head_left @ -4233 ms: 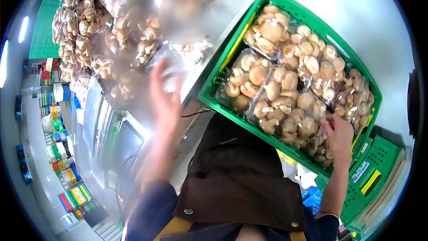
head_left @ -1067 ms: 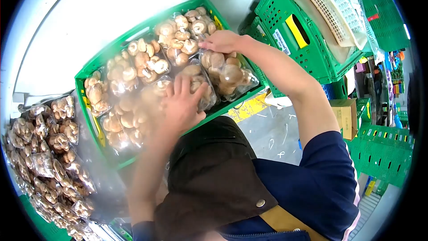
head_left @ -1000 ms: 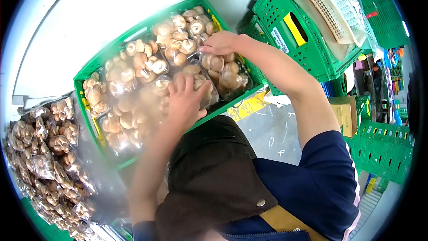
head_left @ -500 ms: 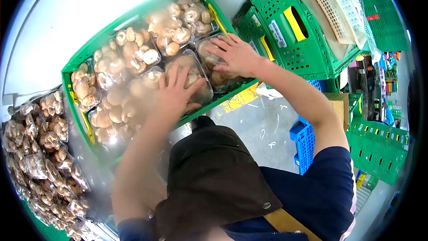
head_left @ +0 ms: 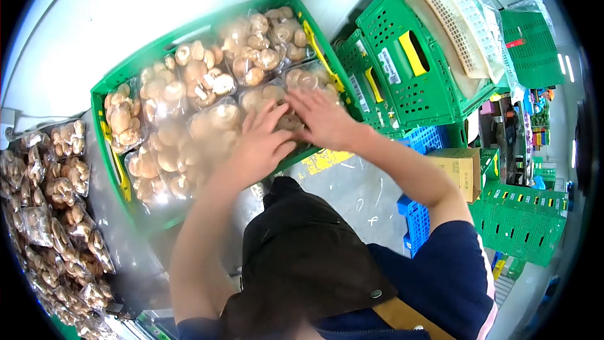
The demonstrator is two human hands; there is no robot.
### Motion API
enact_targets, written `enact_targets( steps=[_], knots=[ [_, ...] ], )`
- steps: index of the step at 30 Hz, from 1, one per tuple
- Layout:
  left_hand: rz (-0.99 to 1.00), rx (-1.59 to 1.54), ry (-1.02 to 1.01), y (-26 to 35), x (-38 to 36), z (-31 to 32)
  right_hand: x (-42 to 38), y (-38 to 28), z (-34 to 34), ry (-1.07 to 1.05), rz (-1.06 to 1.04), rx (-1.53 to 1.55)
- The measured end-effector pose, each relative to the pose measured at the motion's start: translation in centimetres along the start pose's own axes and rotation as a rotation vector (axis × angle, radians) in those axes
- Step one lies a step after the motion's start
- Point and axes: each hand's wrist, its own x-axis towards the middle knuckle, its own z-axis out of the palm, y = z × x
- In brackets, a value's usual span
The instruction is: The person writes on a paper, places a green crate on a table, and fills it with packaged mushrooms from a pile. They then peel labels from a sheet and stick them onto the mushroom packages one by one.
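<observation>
A green crate (head_left: 141, 56) in front of me holds several clear plastic packs of brown mushrooms (head_left: 204, 75). My left hand (head_left: 261, 145) rests with fingers spread over a mushroom pack (head_left: 217, 119) in the near row. Beside it, my right hand (head_left: 324, 119) lies over the packs near the crate's right end, its fingers extended and close to the left fingertips. A pack (head_left: 311, 75) shows just beyond the right fingers. What lies directly under both palms is hidden. Blur softens the crate's lower left part.
More packed mushrooms (head_left: 56, 214) are heaped at the left. Green crates (head_left: 434, 82) with yellow handles stand at the right, with a cream basket (head_left: 453, 25) on top. A cardboard box (head_left: 462, 173), a blue pallet (head_left: 415, 220) and stacked green crates (head_left: 519, 217) are farther right.
My right hand has moved left and down, off the right-end pack and toward my left hand. My left hand has shifted slightly right. The view has shifted a little.
</observation>
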Motion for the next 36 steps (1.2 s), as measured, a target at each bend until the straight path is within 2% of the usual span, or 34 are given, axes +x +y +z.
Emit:
enact_targets(
  steps=[1,2,4,6,8,9,11,13,15,16,17,18,19,20,21,23,25,26,28,29,30,32,35,36],
  knots=[
    [-0.056,-0.025,0.12,-0.2,-1.0,-0.7,-0.4,0.1,0.2,-0.103,-0.048,-0.065],
    [-0.105,-0.052,0.231,0.1,-1.8,-1.9,-0.5,0.1,0.2,-0.093,-0.045,-0.007],
    [-0.365,0.349,0.208,0.9,-2.6,-3.8,-0.1,-0.5,-0.9,-0.169,0.079,0.066],
    [-0.347,0.448,0.131,-2.0,-4.4,-0.7,0.5,-0.7,-0.2,-0.135,0.106,0.093],
    [-0.382,0.538,0.005,-0.9,-3.9,-0.9,0.6,-0.5,0.7,-0.088,0.045,-0.066],
    [-0.378,0.468,0.032,-0.5,-3.5,-1.6,0.4,-0.1,1.4,0.036,-0.037,-0.085],
    [-0.363,0.4,0.076,-0.5,-3.7,-2.2,-0.2,0.5,0.2,0.144,-0.134,0.009],
    [-0.34,0.314,0.14,-0.1,-3.6,-2.4,-1.4,1.1,-4.9,0.249,-0.144,0.258],
    [-0.376,0.213,0.224,1.0,-3.2,-3.2,-4.0,3.0,-12.4,0.42,-0.12,0.173],
    [-0.425,0.085,0.331,2.4,-2.6,-3.4,-6.0,4.1,-16.1,0.548,0.045,0.132],
    [-0.46,-0.045,0.447,3.8,-1.9,-3.6,-8.0,5.5,-19.7,0.589,0.156,0.066],
    [-0.52,-0.231,0.618,5.2,-1.7,-3.5,-10.3,7.6,-21.9,0.74,0.287,0.039],
    [-0.543,-0.368,0.684,5.3,-1.6,-3.3,-12.2,10.3,-23.7,0.912,0.368,-0.073],
    [-0.567,-0.51,0.745,5.3,-1.5,-3.0,-14.2,12.0,-26.2,0.912,0.596,-0.079],
    [-0.587,-0.407,0.77,4.7,-1.2,-3.0,-15.9,16.0,-26.8,1.06,0.682,-0.125],
    [-0.397,-0.908,0.754,2.5,0.4,-2.4,-19.2,23.1,-28.5,0.885,0.953,-0.263],
    [-0.348,-0.486,0.789,3.7,3.4,-1.9,-20.5,28.6,-29.2,0.525,1.232,-0.243],
    [-0.407,-0.092,0.617,3.6,4.1,-2.2,-20.6,30.2,-29.0,0.434,1.26,-0.251],
    [-0.399,0.056,0.52,6.6,7.4,-2.6,-20.1,33.0,-28.3,0.254,1.302,-0.263],
    [-0.302,0.023,0.542,6.3,7.8,-2.1,-19.6,33.4,-28.2,0.174,1.264,-0.299],
    [-0.204,-0.009,0.557,6.3,8.4,-1.7,-19.7,33.5,-28.1,0.13,1.282,-0.188],
    [-0.162,-0.056,0.533,7.8,10.2,-1.1,-19.4,33.1,-29.0,0.043,1.306,0.02],
    [-0.127,-0.167,0.472,9.6,11.4,-1.6,-20.4,35.3,-28.6,0.191,1.267,0.231],
    [-0.118,-0.21,0.463,9.7,11.3,-1.5,-20.4,35.6,-28.6,0.447,1.21,0.264]
  ],
)
